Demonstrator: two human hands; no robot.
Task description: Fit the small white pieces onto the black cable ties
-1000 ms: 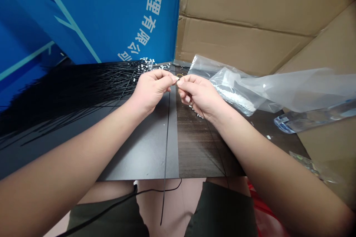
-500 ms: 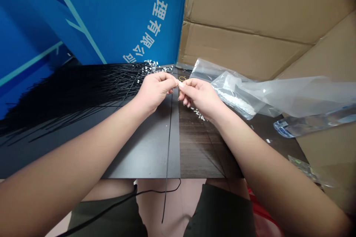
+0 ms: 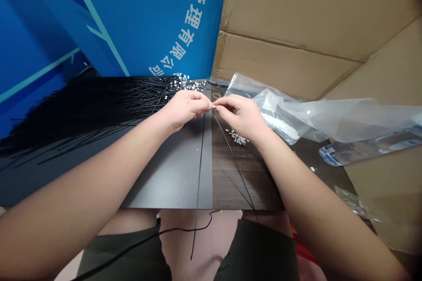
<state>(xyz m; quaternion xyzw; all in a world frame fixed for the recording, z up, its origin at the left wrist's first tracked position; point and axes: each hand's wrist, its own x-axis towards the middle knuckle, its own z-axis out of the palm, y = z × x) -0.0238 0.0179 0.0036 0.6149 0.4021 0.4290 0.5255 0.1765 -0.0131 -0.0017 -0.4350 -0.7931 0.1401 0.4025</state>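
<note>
My left hand is closed in a pinch over the table's middle seam. My right hand meets it there, thumb and forefinger pinched. A small white connector shows between the fingertips of both hands. Below my left fingers a thin black wire hangs past the table's front edge. A second thin black strand runs from the fingertips down to the right and over the edge. Which strand joins the connector is hidden by the fingers. Under my right wrist lies a small pile of white connectors.
A thick bundle of black wires with white ends covers the left of the table. Clear plastic bags lie at right, beside a cardboard wall. A blue panel stands behind. A black cable crosses my lap.
The right-hand strand now shows stretched down from the fingertips. My right fingers have straightened somewhat, and the white connector is visible between the hands. The camera view has shifted slightly.
</note>
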